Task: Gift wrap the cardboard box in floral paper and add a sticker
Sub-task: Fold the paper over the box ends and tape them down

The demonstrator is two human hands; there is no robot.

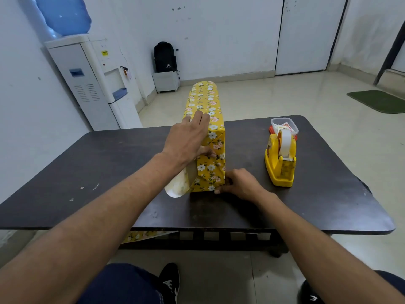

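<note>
With the box (213, 128) standing on the bench (109, 172) and floral paper (211, 170) already covering its long sides, the left hand (188, 137) is pressing it with straight fingers while the right hand (240, 183) is pinching the near-end fold, leaving one loose flap (177, 187), taping and the sticker.

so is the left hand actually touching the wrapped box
Touching. The head view shows the left hand laid over the near end of the wrapped box, fingers on its top and thumb against the folded end paper.

Water jug (63, 14): cropped by the top edge.
Red object (271, 129): mostly hidden under clear container (294, 128).
Floral paper sheet (140, 235): partly behind table (87, 172) edge.
</note>
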